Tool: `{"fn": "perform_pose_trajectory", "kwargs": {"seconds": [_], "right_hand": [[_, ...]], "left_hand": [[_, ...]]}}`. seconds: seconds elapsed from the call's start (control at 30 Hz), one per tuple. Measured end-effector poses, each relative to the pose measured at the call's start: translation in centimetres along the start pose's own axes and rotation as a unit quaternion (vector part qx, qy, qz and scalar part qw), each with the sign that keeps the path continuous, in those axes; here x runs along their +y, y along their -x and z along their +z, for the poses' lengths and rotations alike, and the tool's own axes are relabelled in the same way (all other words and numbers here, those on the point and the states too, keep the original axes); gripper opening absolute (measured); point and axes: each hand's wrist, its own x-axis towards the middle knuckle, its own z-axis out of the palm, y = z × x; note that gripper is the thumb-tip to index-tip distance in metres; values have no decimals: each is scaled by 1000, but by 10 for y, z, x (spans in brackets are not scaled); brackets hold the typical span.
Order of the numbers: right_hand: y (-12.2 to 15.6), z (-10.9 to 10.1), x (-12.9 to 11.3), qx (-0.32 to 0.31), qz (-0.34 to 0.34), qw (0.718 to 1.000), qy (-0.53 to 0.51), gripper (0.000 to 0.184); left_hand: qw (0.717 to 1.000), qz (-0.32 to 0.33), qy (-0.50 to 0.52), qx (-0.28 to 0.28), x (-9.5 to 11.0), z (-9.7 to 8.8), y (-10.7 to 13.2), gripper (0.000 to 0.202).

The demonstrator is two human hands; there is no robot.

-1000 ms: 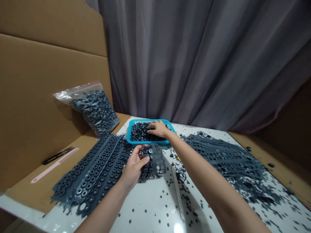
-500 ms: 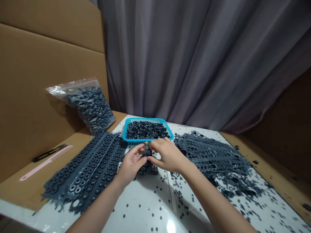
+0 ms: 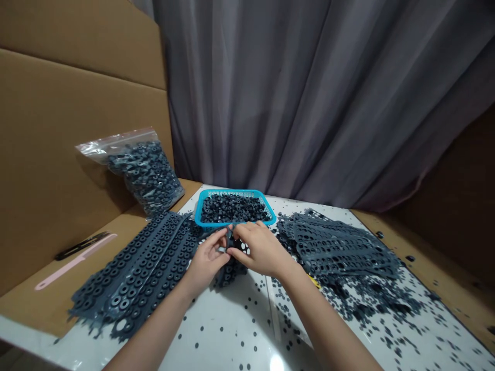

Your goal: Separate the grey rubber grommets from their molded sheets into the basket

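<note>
**My left hand [image 3: 204,265] and right hand [image 3: 265,250] meet at a dark holed sheet [image 3: 229,273]**

My left fingertips pinch it; my right fingers curl against it, and I cannot tell what they grip. Bent, it points up towards twelve o'clock and hangs towards six, its full long axis hidden. The blue basket [image 3: 235,224] sits beyond, at twelve. Studded sheets [image 3: 135,278] slant at eight, punched sheets [image 3: 344,247] at three, on a white tabletop [image 3: 216,309]. A bag of parts [image 3: 150,175] stands at ten by cardboard [image 3: 77,103]; a grey curtain [image 3: 270,103] hangs behind.
</note>
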Motion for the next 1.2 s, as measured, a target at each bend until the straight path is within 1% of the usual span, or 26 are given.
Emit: {"fn": "perform_pose_trajectory", "kwargs": {"seconds": [0.1,0.2,0.27,0.37,0.43,0.47,0.53,0.6,0.63,0.7,0.8,0.87,0.9,0.93,0.97,1.03,1.07,1.1,1.13,1.2], "right_hand": [[2,6,0,-17,11,1000,-17,18],[4,12,1,-40,4,996,-85,12],[4,13,4,-37,-15,991,-128,11],[3,12,8,-19,-32,988,-151,20],[3,9,9,-10,-22,985,-170,25],[4,8,8,-6,-12,983,-185,27],[5,5,6,-4,1,976,-217,30],[6,3,4,-15,0,969,-245,30],[6,3,3,-25,-2,966,-259,29],[7,3,4,-46,-3,956,-290,28],[7,5,9,-71,12,940,-334,32],[6,9,13,-89,20,917,-389,37],[6,12,15,-96,21,896,-433,38],[4,16,15,-97,21,869,-486,39],[3,20,15,-91,23,835,-542,40],[0,31,13,-64,41,766,-638,42],[-1,37,12,-49,55,737,-671,42],[-2,41,11,-40,71,715,-694,43],[-2,46,10,-35,84,701,-707,43],[-2,51,11,-21,104,688,-718,43]], "left_hand": [[999,-30,21,-13,4,2,1,53],[998,-45,35,-20,8,3,2,49],[998,-48,44,-22,9,3,2,44],[998,-20,56,-4,8,3,1,25],[999,2,53,10,5,3,0,21],[999,7,36,7,3,2,0,22],[999,8,-27,-29,0,2,2,20],[993,14,-87,-72,-1,2,4,24],[991,15,-100,-86,-1,2,5,27],[990,11,-103,-98,2,4,6,31],[987,-17,-117,-106,9,6,7,31],[987,-44,-103,-117,14,7,8,34],[988,-64,-76,-119,15,7,8,36],[989,-85,-39,-114,17,7,9,36],[989,-106,2,-101,18,7,10,36],[986,-140,68,-63,18,8,12,36],[984,-151,86,-46,19,9,13,37],[982,-159,98,-36,19,9,13,37],[980,-165,105,-29,18,9,14,37],[976,-176,126,-11,19,8,15,34]]}}
